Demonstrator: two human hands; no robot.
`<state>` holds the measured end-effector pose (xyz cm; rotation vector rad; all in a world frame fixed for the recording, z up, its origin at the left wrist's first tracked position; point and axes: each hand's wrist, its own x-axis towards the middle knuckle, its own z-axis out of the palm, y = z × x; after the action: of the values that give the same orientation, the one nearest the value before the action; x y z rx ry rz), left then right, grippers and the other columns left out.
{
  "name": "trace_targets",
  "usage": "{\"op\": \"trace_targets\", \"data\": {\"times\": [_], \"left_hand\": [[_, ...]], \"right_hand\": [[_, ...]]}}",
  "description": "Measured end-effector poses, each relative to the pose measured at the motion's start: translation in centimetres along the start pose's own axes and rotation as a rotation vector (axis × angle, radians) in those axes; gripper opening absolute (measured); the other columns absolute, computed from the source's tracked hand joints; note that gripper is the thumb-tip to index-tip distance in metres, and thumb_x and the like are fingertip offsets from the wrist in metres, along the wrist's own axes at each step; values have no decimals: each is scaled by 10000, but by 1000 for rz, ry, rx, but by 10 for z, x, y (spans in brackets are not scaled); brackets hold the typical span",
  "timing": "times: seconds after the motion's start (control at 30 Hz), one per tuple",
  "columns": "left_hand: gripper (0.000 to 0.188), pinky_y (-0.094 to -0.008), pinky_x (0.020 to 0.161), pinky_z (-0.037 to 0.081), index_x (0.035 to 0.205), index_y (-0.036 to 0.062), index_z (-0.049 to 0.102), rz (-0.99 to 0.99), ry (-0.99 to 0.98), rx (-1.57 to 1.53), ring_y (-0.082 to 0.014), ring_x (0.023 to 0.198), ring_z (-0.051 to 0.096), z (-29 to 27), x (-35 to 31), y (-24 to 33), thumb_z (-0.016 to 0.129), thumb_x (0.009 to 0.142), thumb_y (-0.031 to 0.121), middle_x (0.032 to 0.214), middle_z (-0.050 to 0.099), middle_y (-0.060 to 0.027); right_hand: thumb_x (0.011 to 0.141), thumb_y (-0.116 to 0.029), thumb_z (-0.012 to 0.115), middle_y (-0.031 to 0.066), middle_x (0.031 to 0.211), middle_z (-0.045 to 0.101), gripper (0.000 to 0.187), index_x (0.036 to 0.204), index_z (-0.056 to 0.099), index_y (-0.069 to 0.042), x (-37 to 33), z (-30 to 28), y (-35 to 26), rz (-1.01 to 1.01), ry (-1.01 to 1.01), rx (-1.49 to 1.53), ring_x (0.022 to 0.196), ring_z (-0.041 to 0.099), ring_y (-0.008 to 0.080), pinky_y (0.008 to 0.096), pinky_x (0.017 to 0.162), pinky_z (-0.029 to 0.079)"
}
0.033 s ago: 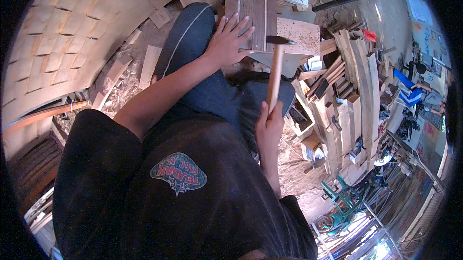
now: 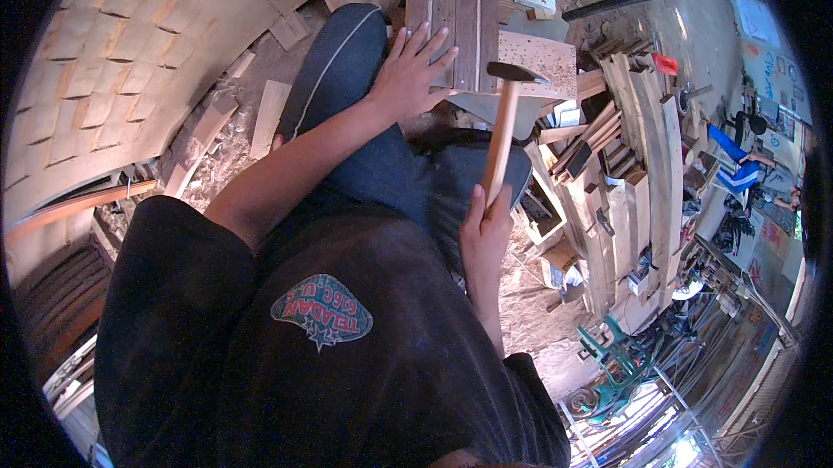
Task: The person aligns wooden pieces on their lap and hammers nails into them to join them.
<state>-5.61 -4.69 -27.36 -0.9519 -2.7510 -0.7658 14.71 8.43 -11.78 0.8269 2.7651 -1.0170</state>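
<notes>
My left hand (image 2: 413, 73) lies with fingers spread on the near left part of a brown wooden panel (image 2: 467, 21) made of joined slats with light stripes between them. In my right hand (image 2: 486, 229) is a hammer (image 2: 501, 143), its fingers wrapped round the lower end of the pale wooden handle. The dark hammer head points up and away from me, appearing over the right side of the work, above a light board (image 2: 547, 58) sprinkled with small brown specks. This board sticks out to the right from under the panel. My bent left leg (image 2: 347, 69) is beside the panel.
An open wooden box (image 2: 542, 216) stands right of my knee, near wood offcuts (image 2: 590, 143) and long planks (image 2: 638, 190). White-faced wood pieces (image 2: 534, 0) lie beyond the panel. A large pale sheet (image 2: 130, 60) leans at left. Another person in blue (image 2: 737, 164) is at far right.
The hammer head has shifted slightly to the right, and the handle now leans more to the right. My left hand and the panel stay where they were.
</notes>
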Motion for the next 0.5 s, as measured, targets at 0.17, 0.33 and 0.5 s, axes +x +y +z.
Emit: {"op": "trace_targets", "data": {"times": [0.17,0.33,0.5], "left_hand": [[770,-625,1223,184,1508,163,498,23,-68,29,-444,1519,234,2,3,0,693,871,549,1641,318,-164],[816,-655,1204,175,1530,172,474,19,-94,110,-454,1509,252,-5,8,3,693,858,580,1648,308,-166],[839,-645,1180,243,1527,199,482,121,-105,233,-442,1477,325,-7,12,3,784,799,487,1625,359,-157]], "right_hand": [[1062,-260,542,224,724,602,245,1028,537,-17,-5,-6,6,1,26,113,664,628,424,494,594,457],[1062,-289,555,121,690,528,312,963,562,7,-6,9,57,285,-107,423,650,518,202,377,629,447],[1074,-304,546,5,590,481,273,933,537,-70,-18,32,94,283,-16,527,378,422,103,281,353,334]]}}
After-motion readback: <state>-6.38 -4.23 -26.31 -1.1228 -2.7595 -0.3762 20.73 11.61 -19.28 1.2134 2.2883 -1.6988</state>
